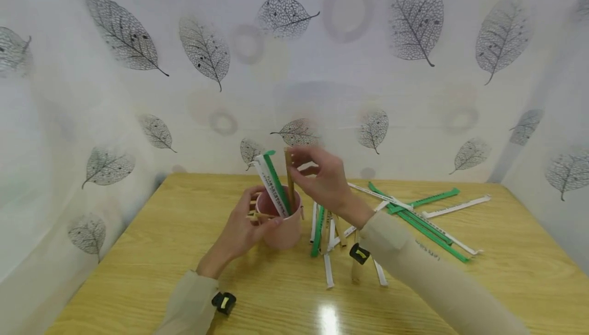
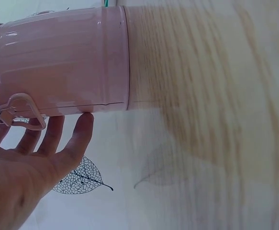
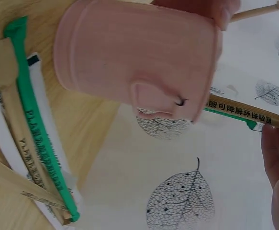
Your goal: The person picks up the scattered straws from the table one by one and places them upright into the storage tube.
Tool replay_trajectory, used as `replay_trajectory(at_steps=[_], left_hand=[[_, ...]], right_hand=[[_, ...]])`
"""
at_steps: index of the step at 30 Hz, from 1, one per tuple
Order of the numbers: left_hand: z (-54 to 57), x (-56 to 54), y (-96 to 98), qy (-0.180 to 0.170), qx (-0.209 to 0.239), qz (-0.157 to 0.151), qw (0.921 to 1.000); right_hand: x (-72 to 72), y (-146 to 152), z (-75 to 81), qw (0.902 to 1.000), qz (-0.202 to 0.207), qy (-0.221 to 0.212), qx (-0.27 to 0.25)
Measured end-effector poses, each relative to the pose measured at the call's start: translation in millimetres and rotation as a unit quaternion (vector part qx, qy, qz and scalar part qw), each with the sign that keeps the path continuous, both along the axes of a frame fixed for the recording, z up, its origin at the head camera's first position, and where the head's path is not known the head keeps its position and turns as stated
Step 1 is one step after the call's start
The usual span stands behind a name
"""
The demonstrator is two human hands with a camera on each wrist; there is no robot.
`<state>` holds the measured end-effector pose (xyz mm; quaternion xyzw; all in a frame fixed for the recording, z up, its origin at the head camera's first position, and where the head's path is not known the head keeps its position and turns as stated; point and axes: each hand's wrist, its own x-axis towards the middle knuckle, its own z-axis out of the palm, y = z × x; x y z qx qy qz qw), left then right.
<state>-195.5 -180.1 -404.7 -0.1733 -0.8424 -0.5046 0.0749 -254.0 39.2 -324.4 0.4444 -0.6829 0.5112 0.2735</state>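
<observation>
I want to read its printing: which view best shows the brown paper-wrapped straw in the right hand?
Right wrist: the straw is close, its dark lettering facing the camera, beyond the pink cylindrical bucket. Head shows it smaller, nearly upright from bucket to right hand, lettering unreadable; left wrist doesn't show it.

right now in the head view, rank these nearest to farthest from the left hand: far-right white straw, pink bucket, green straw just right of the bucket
1. Pink bucket: held by the left hand.
2. Green straw: just right of the bucket.
3. White straw: at the far right.
</observation>
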Motion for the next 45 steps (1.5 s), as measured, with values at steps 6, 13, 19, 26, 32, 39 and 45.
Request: replay_trajectory(at_steps=[6,13,19,26,32,39,45], left_hand=[[1.0,1.7,-0.9,-0.014,-0.005,0.010,0.9998],[-0.1,2.3,-1.2,-0.011,-0.008,0.010,0.9999],[-0.4,2.9,-0.6,-0.010,-0.003,0.009,0.9999],[0.1,4.6,-0.4,-0.003,-0.006,0.011,0.9999],[-2.3,3.2,0.3,0.004,-0.009,0.007,0.9999],[-1.8,1.8,1.5,0.004,-0.007,0.007,0.9999],[-3.3,-1.0,0.7,0.015,0.003,0.001,0.9999]], right_hand=[[0.5,-0.1,-14.3,0.9994,0.010,-0.022,0.023],[0.7,2.8,-27.3,0.9988,0.009,-0.031,0.038],[-1.4,11.4,-30.3,0.9975,-0.011,0.016,0.067],[-0.3,36.3,-34.6,0.9956,-0.050,0.028,0.074],[4.8,63.4,-42.3,0.9924,-0.054,0.015,0.109],[12.5,100.4,-57.1,0.9503,-0.013,0.077,0.301],[23.3,113.9,-68.5,0.8798,-0.039,0.117,0.459]])
